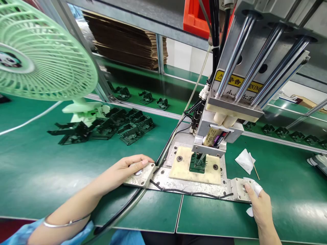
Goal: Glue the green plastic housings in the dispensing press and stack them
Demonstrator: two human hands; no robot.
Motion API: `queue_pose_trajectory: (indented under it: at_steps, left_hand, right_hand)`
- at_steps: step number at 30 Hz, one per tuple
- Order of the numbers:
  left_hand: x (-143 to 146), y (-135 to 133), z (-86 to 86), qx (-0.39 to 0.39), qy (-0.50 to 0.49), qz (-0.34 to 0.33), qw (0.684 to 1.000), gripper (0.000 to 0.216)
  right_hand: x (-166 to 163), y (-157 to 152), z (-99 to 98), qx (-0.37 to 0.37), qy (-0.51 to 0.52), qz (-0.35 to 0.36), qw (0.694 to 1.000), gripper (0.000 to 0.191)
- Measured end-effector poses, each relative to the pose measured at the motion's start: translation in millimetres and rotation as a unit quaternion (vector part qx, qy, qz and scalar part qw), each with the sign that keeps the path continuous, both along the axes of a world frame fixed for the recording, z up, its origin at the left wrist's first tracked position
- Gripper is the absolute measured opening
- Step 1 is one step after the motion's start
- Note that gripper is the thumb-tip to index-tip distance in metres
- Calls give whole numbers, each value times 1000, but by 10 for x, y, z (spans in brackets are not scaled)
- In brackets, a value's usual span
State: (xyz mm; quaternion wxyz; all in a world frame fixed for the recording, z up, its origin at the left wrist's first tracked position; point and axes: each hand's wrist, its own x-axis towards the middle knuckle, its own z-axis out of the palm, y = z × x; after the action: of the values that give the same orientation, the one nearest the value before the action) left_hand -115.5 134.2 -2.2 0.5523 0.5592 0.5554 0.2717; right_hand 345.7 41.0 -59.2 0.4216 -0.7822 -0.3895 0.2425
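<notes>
My left hand (134,167) lies over the left button block (145,175) of a metal base, its fingers stretched out and its thumb at the round button. At the right button block (239,190), my right hand (262,204) has its thumb on the button, with its fingers curled around a crumpled white tissue (256,186). Between the hands, a dark green plastic part (197,163) sits in a cream fixture plate (178,170). The press head (208,149), holding two labelled tubes, stands low over this part.
Several similar dark parts (135,126) lie in a group beside the green fan (48,58). More stand along the back ledge. Black cables (163,154) cross the bench left of the fixture. A white wipe (244,160) and a thin wooden stick (255,169) lie to the right.
</notes>
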Motion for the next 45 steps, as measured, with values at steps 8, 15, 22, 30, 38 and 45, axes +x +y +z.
queue_pose_trajectory:
  at_steps: [8, 15, 22, 30, 38, 45]
  left_hand:
    - [-49, 36, -25, 1, 17, -24, 1000, 57]
    - [-50, 42, -14, -4, 18, -24, 1000, 59]
    - [-40, 46, 12, 2, 28, -25, 999, 60]
    - [-52, 60, -7, 0, 33, -37, 999, 58]
    - [-18, 23, 41, -15, 27, -7, 1000, 64]
    - [25, 15, 72, -43, 23, 13, 999, 71]
  right_hand:
    - [63, -8, -37, -1, 2, 9, 1000, 68]
    - [50, -5, -18, 11, 2, 14, 1000, 63]
    - [25, -6, -2, 8, 12, 19, 1000, 64]
    - [30, -6, 9, 7, 1, 9, 1000, 61]
    - [-74, -17, 60, 36, -10, -4, 999, 61]
    - [-58, -17, 114, 12, -12, 6, 1000, 61]
